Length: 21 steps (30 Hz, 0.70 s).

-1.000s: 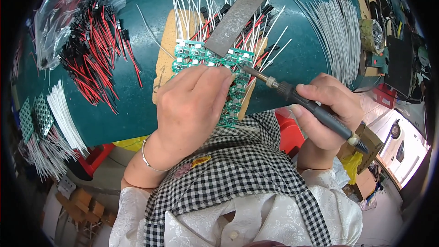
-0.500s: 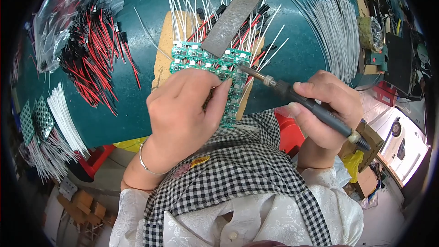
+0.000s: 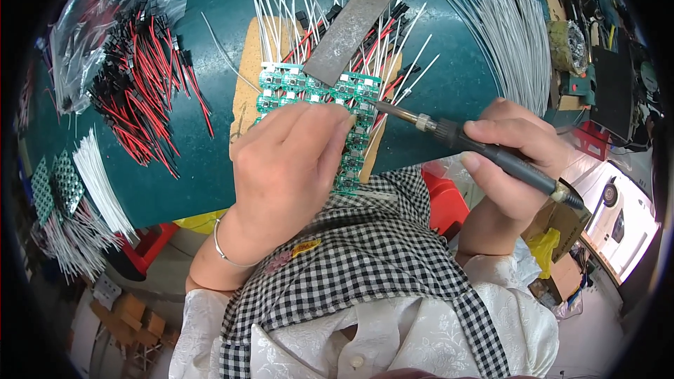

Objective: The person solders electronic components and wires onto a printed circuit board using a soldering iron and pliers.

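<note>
A panel of small green circuit boards (image 3: 364, 137) lies on a tan board (image 3: 246, 98), with a flat steel bar (image 3: 361, 21) resting across its far edge. My left hand (image 3: 288, 158) is over the panel's near part, thumb and fingers pinched together; whatever is between them is hidden. In my right hand (image 3: 519, 158) is a soldering iron (image 3: 484, 154), held by its dark handle. Its tip points left and is at or just above the panel's right side. White wires (image 3: 270, 21) and red-and-black wires (image 3: 386, 35) fan out beyond the panel.
On the green table (image 3: 203, 175), a heap of red-and-black connector leads (image 3: 144, 84) lies left beside a clear plastic bag (image 3: 77, 35). White wires (image 3: 102, 179) and more green boards (image 3: 67, 179) are at the left edge. Grey wires (image 3: 509, 42) and tools (image 3: 569, 7) lie right.
The soldering iron and my right hand have shifted slightly right. The panel and steel bar sit slightly further left in the picture. My left hand stays pinched over the panel, its fingers turned a little.
</note>
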Motion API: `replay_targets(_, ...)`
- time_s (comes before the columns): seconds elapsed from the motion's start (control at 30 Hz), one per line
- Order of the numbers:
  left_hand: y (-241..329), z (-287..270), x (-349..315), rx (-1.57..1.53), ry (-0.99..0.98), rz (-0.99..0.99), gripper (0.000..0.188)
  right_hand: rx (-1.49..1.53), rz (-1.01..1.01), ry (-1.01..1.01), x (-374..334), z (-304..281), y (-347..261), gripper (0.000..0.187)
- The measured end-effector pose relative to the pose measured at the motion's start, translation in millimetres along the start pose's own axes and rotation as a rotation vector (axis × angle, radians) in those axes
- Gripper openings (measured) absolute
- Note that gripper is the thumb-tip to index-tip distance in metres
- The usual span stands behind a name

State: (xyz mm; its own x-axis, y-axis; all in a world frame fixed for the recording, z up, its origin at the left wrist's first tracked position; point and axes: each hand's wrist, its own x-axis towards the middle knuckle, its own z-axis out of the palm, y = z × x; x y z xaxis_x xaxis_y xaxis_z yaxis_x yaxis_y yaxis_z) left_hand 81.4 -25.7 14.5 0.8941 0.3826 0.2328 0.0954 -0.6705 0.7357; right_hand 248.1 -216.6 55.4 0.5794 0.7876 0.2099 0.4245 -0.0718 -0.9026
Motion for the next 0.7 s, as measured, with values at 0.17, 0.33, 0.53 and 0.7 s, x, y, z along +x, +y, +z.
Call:
replay_targets(0.17, -7, 4, -3, 0.034, 0.015, -0.007, 0.017, -0.003, 0.017, -0.048, 7, 9, 5, 0.026)
replay_targets(0.33, -6, 4, -1, 0.042, 0.012, 0.013, 0.018, -0.015, 0.018, -0.061, 10, 5, 2, 0.026)
replay_targets(0.53, 3, -4, -3, -0.051, 0.086, -0.057, 0.012, 0.056, -0.042, -0.031, 9, -10, 10, 0.027)
replay_targets(0.7, 1, 3, 4, -0.042, 0.050, 0.036, 0.015, 0.047, -0.041, -0.063, 10, -12, 10, 0.027)
